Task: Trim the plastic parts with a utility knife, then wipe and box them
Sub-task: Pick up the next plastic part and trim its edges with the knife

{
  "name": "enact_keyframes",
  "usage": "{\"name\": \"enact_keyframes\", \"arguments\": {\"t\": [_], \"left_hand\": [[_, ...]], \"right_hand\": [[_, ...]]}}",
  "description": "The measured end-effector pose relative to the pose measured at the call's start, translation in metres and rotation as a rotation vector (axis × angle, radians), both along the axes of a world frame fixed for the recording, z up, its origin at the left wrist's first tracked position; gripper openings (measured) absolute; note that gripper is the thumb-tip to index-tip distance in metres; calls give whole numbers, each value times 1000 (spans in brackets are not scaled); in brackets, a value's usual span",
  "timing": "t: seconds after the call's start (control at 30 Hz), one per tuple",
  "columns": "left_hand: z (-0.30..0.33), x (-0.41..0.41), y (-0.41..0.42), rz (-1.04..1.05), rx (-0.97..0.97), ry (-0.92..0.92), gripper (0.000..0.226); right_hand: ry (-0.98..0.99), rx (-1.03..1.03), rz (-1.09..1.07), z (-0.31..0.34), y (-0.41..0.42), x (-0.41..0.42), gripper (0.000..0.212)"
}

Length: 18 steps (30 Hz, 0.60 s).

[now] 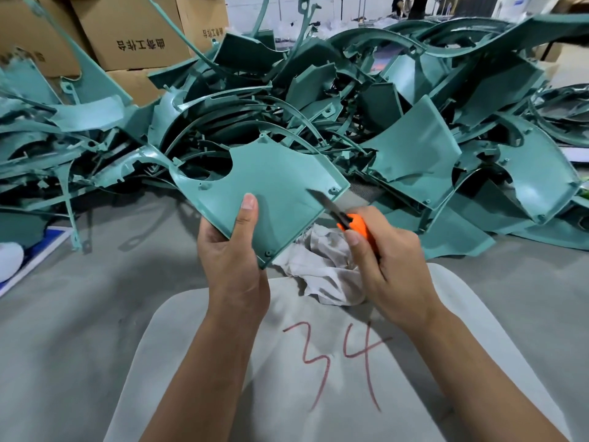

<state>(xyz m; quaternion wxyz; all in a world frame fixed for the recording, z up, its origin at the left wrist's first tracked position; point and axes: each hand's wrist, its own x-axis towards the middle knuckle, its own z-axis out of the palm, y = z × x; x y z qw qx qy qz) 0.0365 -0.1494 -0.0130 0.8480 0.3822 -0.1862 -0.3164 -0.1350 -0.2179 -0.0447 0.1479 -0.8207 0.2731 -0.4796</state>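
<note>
My left hand (234,250) grips the lower left edge of a flat teal plastic panel (274,183) with a round cut-out, thumb pressed on its face. My right hand (389,266) holds an orange utility knife (355,226). Its dark blade (322,200) lies against the panel's right edge. A crumpled grey-white cloth (322,266) lies under both hands, partly hidden by the panel and my right hand.
A big heap of teal plastic parts (318,100) covers the grey floor ahead. Cardboard boxes (127,36) stand at the back left. A pale cloth surface marked "34" in red (334,362) lies below my arms. A white and blue object (12,256) sits far left.
</note>
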Motion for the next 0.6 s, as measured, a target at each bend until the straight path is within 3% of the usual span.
{"name": "enact_keyframes", "arguments": {"t": [0.17,0.27,0.43,0.6], "left_hand": [[2,2,5,28,-22,-28,36],[2,-1,5,69,-19,-47,31],[4,-6,6,98,-29,-48,18],[10,-2,10,82,-42,-26,14]], "right_hand": [[-110,12,-178,-1,-11,-5,25],[-133,-37,-104,0,-8,-6,20],[-41,-75,43,-1,4,1,29],[-136,-80,-110,-1,-6,-2,19]]}}
